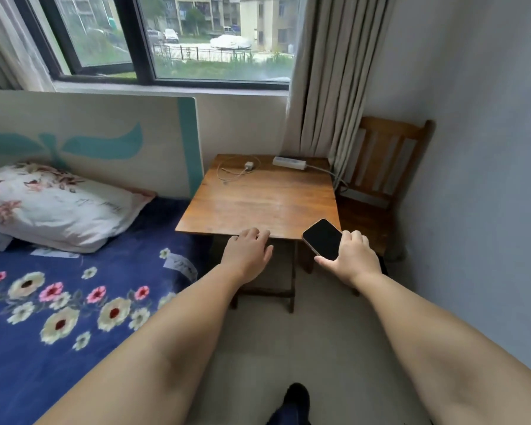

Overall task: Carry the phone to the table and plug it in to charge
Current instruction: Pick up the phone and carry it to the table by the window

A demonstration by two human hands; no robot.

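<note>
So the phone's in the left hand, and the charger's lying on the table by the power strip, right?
Not quite: the head view shows the phone in the right hand; the left hand is empty. The charger does lie on the table by the power strip.

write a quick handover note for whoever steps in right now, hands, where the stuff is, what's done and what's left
Right hand: holds the phone, dark screen up, at the table's near right corner, not yet set down.
Left hand: empty, fingers spread, at the near edge of the wooden table.
Charger plug with its coiled cable lies at the far left of the tabletop, apparently not plugged in; the white power strip lies at the far right.
Done: phone brought up to the table.
Left: put the phone down, fit the cable to it, plug the charger into the strip.
</note>
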